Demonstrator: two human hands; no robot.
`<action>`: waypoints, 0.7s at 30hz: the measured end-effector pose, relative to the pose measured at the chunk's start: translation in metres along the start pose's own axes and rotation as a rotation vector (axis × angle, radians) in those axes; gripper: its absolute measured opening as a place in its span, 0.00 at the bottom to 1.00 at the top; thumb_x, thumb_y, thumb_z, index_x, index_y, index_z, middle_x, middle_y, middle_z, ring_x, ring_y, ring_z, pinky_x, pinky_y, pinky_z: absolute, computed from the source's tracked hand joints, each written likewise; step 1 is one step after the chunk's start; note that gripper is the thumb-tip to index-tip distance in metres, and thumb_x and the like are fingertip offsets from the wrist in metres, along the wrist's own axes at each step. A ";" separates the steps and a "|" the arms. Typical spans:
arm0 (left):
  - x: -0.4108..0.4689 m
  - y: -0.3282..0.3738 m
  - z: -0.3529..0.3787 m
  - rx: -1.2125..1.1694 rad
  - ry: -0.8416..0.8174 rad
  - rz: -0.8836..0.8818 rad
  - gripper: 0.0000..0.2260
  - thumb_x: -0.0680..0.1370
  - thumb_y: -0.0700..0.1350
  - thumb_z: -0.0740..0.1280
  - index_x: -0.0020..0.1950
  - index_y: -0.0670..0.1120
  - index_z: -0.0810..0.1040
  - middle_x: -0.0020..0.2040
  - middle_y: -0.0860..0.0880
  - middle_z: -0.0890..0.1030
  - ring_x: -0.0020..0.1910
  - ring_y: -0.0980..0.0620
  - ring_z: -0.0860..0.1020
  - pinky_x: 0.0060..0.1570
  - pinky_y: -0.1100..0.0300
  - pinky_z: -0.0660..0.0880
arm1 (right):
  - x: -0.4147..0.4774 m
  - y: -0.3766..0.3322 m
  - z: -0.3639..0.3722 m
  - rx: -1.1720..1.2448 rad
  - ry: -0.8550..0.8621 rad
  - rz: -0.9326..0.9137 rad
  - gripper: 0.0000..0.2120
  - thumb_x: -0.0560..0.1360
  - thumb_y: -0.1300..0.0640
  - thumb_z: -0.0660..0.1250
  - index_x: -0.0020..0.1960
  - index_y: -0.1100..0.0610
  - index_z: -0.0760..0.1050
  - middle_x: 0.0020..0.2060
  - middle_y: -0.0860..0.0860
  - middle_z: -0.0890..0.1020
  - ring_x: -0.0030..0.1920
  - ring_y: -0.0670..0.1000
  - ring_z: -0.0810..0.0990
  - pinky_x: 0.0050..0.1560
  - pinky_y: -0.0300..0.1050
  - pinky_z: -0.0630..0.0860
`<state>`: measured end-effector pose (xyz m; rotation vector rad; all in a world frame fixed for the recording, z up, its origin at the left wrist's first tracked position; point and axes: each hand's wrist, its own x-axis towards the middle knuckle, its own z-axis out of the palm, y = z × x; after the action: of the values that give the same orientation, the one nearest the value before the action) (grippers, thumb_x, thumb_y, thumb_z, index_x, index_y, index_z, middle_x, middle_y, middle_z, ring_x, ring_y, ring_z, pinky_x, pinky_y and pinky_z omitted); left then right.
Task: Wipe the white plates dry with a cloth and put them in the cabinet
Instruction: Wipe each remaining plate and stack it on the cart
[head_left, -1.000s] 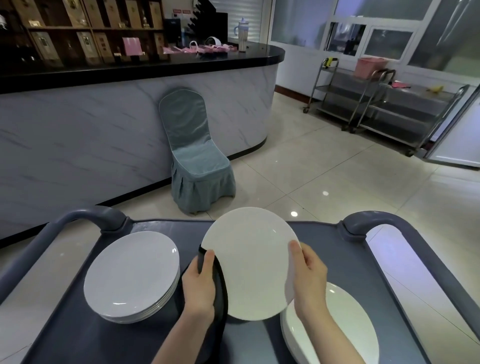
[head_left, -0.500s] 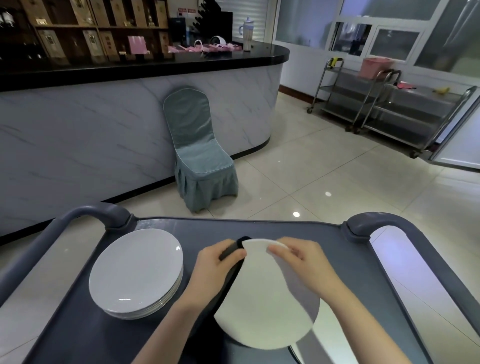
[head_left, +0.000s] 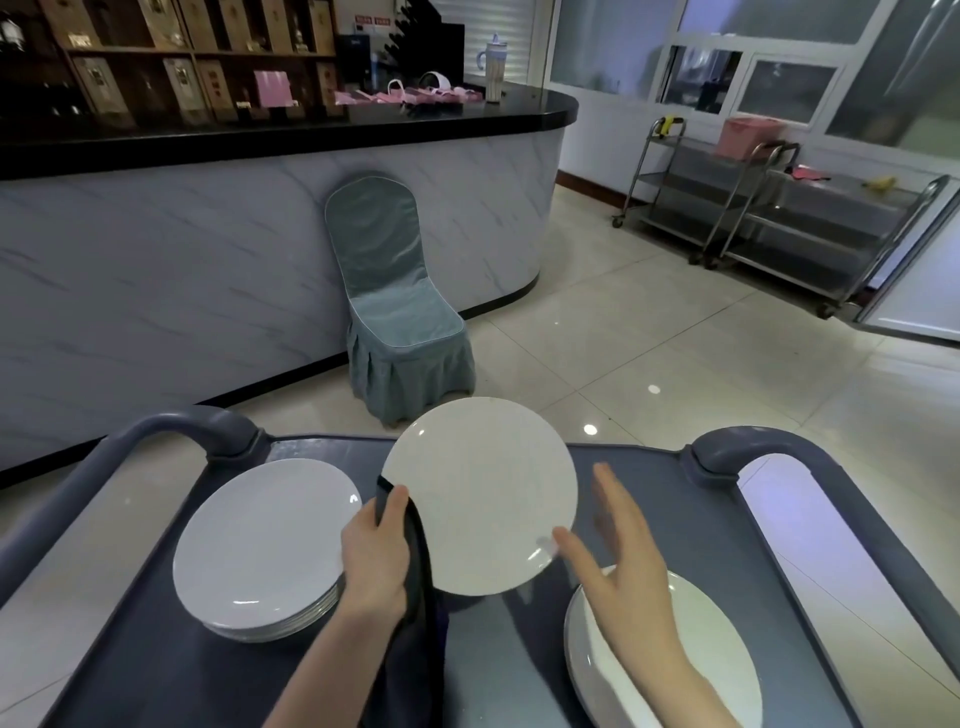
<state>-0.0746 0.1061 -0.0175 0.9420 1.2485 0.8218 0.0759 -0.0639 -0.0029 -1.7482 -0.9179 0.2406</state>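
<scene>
A white plate (head_left: 480, 499) is held up, tilted, over the grey cart (head_left: 644, 499). My left hand (head_left: 376, 553) grips its left edge through a dark cloth (head_left: 418, 587) that hangs down below the hand. To the plate's right my right hand (head_left: 618, 561) has its fingers spread and straight, blurred, just off the rim. A stack of white plates (head_left: 262, 545) sits on the cart's left side. More white plates (head_left: 701, 654) lie at the right, partly under my right forearm.
The cart has raised grey handles at both far corners (head_left: 208, 431). Beyond it stand a covered blue-grey chair (head_left: 397, 317) against a marble-fronted counter (head_left: 208, 280), tiled floor, and steel trolleys (head_left: 769, 218) at the back right.
The plate has been turned and lifted back to face me. My right hand has let go of its rim and now hovers spread beside it. My left hand keeps hold with the cloth.
</scene>
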 end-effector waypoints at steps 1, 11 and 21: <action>0.004 0.004 -0.004 0.015 -0.012 -0.001 0.13 0.80 0.48 0.68 0.44 0.39 0.81 0.43 0.42 0.84 0.42 0.45 0.80 0.46 0.51 0.78 | 0.002 0.001 -0.008 -0.214 -0.084 -0.186 0.31 0.75 0.46 0.73 0.74 0.38 0.65 0.76 0.37 0.65 0.75 0.39 0.63 0.72 0.33 0.60; 0.015 0.035 -0.012 0.097 -0.241 -0.127 0.11 0.79 0.47 0.68 0.49 0.39 0.84 0.44 0.42 0.87 0.39 0.46 0.86 0.39 0.58 0.79 | 0.012 -0.012 -0.006 -0.750 -0.282 -1.010 0.21 0.75 0.70 0.58 0.59 0.56 0.84 0.61 0.52 0.83 0.60 0.55 0.83 0.58 0.50 0.80; -0.045 0.040 0.032 0.020 -0.534 0.185 0.23 0.81 0.61 0.60 0.76 0.60 0.65 0.76 0.55 0.67 0.75 0.56 0.65 0.75 0.50 0.61 | -0.007 -0.062 0.025 0.053 -0.298 -0.138 0.08 0.80 0.50 0.64 0.52 0.42 0.82 0.39 0.28 0.79 0.42 0.31 0.77 0.44 0.24 0.69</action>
<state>-0.0493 0.0774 0.0393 1.2098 0.7154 0.6399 0.0287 -0.0438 0.0403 -1.6181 -1.2305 0.4390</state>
